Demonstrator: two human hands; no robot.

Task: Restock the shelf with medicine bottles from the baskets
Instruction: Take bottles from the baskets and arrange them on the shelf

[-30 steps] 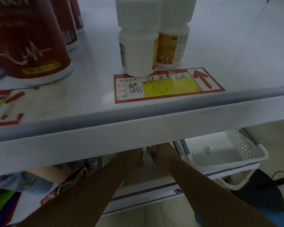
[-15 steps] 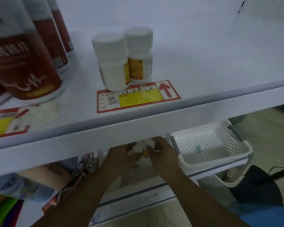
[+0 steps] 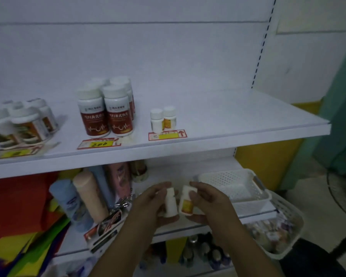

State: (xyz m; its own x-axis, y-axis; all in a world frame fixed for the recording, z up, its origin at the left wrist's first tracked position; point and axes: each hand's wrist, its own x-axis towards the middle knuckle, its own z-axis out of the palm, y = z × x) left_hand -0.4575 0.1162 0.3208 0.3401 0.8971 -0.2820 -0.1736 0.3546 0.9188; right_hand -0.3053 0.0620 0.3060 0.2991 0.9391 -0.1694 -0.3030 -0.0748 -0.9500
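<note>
My left hand [image 3: 148, 204] grips a small white medicine bottle [image 3: 170, 202] in front of the lower shelf. My right hand [image 3: 210, 200] holds a second small white bottle with an orange label [image 3: 186, 202] right beside it. Two matching small bottles [image 3: 163, 119] stand on the white upper shelf [image 3: 238, 124], behind a red and yellow price tag [image 3: 167, 134]. A white perforated basket [image 3: 236, 184] sits on the lower shelf just right of my hands.
Red-labelled large bottles [image 3: 106, 112] and a cluster of jars [image 3: 22, 124] stand further left on the upper shelf. Tubes and packets [image 3: 88, 196] crowd the lower shelf on the left. A second basket with small items [image 3: 278, 232] hangs lower right.
The view has pulled back from the shelf. Both hands have come out from under the upper shelf, each with a small bottle in it.
</note>
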